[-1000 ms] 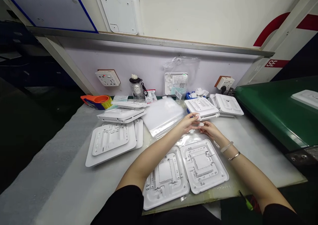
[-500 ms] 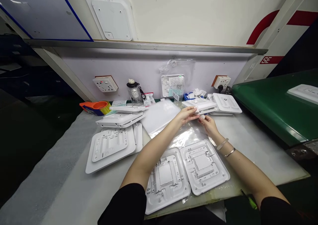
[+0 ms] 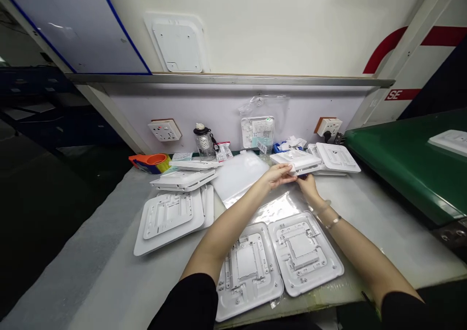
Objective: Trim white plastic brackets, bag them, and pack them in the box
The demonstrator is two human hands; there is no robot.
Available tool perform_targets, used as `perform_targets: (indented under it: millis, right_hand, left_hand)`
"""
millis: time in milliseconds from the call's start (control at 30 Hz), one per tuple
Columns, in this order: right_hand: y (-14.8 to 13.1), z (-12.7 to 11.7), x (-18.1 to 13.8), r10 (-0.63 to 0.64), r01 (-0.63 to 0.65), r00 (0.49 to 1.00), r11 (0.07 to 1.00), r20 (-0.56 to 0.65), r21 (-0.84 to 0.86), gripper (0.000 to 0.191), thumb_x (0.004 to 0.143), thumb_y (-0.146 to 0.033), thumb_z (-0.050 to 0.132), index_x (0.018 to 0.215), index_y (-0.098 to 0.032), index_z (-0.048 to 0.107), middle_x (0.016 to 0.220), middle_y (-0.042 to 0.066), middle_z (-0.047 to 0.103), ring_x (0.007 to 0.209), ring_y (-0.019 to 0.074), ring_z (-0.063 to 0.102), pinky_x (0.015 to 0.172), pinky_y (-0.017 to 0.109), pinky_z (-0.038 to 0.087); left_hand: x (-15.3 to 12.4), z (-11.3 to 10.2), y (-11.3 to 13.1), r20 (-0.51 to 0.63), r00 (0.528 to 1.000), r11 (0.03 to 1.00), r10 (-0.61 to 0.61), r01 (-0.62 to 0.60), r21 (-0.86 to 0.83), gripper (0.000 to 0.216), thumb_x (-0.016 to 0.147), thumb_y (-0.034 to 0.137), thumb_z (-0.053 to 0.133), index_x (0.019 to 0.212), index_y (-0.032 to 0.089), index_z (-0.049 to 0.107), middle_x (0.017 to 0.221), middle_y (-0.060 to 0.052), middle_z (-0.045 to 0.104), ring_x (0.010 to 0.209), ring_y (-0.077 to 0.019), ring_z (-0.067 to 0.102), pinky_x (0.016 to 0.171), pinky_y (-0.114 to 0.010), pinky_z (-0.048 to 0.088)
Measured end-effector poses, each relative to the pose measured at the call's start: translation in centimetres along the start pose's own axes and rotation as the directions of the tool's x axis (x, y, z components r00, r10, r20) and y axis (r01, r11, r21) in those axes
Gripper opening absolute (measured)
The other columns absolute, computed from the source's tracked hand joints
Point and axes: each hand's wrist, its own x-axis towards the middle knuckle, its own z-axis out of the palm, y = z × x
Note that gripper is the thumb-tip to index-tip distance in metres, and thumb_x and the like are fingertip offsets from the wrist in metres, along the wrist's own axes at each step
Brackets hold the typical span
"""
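My left hand (image 3: 279, 175) is closed with its fingertips at the front corner of a stacked white plastic housing (image 3: 297, 160). A small white piece (image 3: 292, 168) shows at its thumb and fingers. Just to the right, my right hand (image 3: 308, 186) is closed below the same housing. A bit of dark blue shows at its fingertips, too small to name. Two white plastic panels (image 3: 257, 298) lie side by side in front of me, inner ribs and screw posts facing up. Clear plastic film (image 3: 279, 208) lies beyond them, below my hands.
White panels (image 3: 168, 218) are stacked at left, near an orange tape dispenser (image 3: 151, 162). Along the wall stand a dark-lidded bottle (image 3: 204, 143), a clear bottle (image 3: 268, 138) and a blue tray (image 3: 280, 147) with white scraps. More panels (image 3: 337, 156) and a green conveyor (image 3: 401, 150) are at right.
The camera view has shifted slightly. My right hand has turned and tucked its fingers under the housing's corner, where blue now shows. My left hand stays at the corner.
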Motion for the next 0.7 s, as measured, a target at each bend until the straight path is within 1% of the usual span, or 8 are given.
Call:
perform_targets:
  millis: [67,133,233,367,433,533,600,700]
  right_hand:
    - [-0.9,-1.7,-2.6,0.019,-0.004,0.983,0.997,0.185,-0.080,0.056,0.067,-0.054,0.079,0.105,-0.014,0.067,0.102,0.012,0.070,0.094,0.0271,0.065,0.081,0.040,0.055]
    - [-1.5,-4.2,-5.1,0.053,0.013,0.929,0.984,0.367,-0.176,0.058,0.057,-0.055,0.084,0.097,-0.015,0.072,0.102,0.013,0.071,0.091,0.0300,0.066,0.078,0.041,0.057]
    - [-1.9,-8.4,-7.4,0.052,0.161,0.831,0.930,0.554,-0.329,0.054,0.071,-0.060,0.075,0.109,-0.022,0.072,0.118,0.011,0.068,0.106,0.0309,0.064,0.084,0.040,0.057]
    - [-2.6,-11.5,-9.4,-0.101,0.404,0.797,0.822,0.596,-0.401,0.044,0.086,-0.058,0.062,0.120,-0.029,0.065,0.129,0.007,0.062,0.113,0.0285,0.063,0.088,0.038,0.059]
    - [-3.7,-11.1,-10.9,-0.206,0.480,0.788,0.796,0.581,-0.369,0.041,0.089,-0.052,0.062,0.124,-0.031,0.061,0.127,0.007,0.061,0.108,0.0262,0.065,0.086,0.036,0.060]
    - [-6.0,-8.3,-13.6,-0.368,0.586,0.746,0.758,0.555,-0.286,0.045,0.090,-0.044,0.065,0.131,-0.029,0.054,0.116,0.008,0.063,0.094,0.0216,0.067,0.076,0.033,0.060]
    - [-7.3,-5.6,-14.7,-0.508,0.677,0.686,0.707,0.521,-0.203,0.041,0.090,-0.035,0.068,0.128,-0.027,0.056,0.103,0.006,0.065,0.083,0.0177,0.067,0.074,0.031,0.058]
    - [-8.2,-2.0,-15.4,-0.652,0.766,0.610,0.630,0.450,-0.126,0.035,0.089,-0.022,0.069,0.122,-0.027,0.058,0.086,0.000,0.064,0.072,0.0138,0.064,0.069,0.028,0.056]
  left_hand:
    - [-0.6,-0.5,-0.9,0.002,1.000,0.999,-0.025,0.025,0.028,0.003,0.091,0.014,0.061,0.091,0.013,0.059,0.077,-0.003,0.065,0.071,-0.0123,0.069,0.083,-0.033,0.059]
    - [-1.4,-1.0,-1.7,0.008,0.999,0.998,-0.046,0.045,0.052,0.006,0.088,0.015,0.065,0.089,0.012,0.060,0.077,-0.005,0.065,0.071,-0.0146,0.068,0.082,-0.038,0.059]
    - [-2.7,-2.0,-2.2,0.004,1.000,0.997,-0.029,0.028,0.076,0.014,0.082,0.019,0.073,0.089,0.013,0.063,0.084,-0.006,0.065,0.080,-0.0173,0.068,0.084,-0.043,0.058]
    - [-6.0,-2.8,-2.2,-0.035,0.998,0.989,0.058,-0.052,0.140,0.023,0.076,0.025,0.080,0.091,0.016,0.067,0.088,-0.002,0.061,0.081,-0.0132,0.062,0.086,-0.040,0.055]
    - [-8.6,-2.6,-2.4,0.003,0.998,0.984,0.066,-0.066,0.164,0.028,0.073,0.025,0.082,0.096,0.016,0.070,0.086,-0.001,0.060,0.078,-0.0115,0.060,0.085,-0.037,0.053]
    - [-12.8,-1.6,-2.6,0.149,0.987,0.977,0.056,-0.085,0.197,0.036,0.071,0.024,0.083,0.103,0.016,0.069,0.085,-0.001,0.061,0.076,-0.0113,0.060,0.082,-0.034,0.052]
    - [-15.1,-1.1,-2.4,0.254,0.946,0.909,0.199,-0.275,0.312,0.038,0.075,0.028,0.080,0.107,0.017,0.063,0.092,-0.001,0.061,0.077,-0.0105,0.060,0.080,-0.033,0.051]
    - [-17.8,-1.6,-2.2,0.216,0.922,0.845,0.321,-0.381,0.375,0.035,0.078,0.035,0.077,0.098,0.018,0.053,0.102,-0.002,0.057,0.085,-0.0115,0.061,0.081,-0.032,0.051]
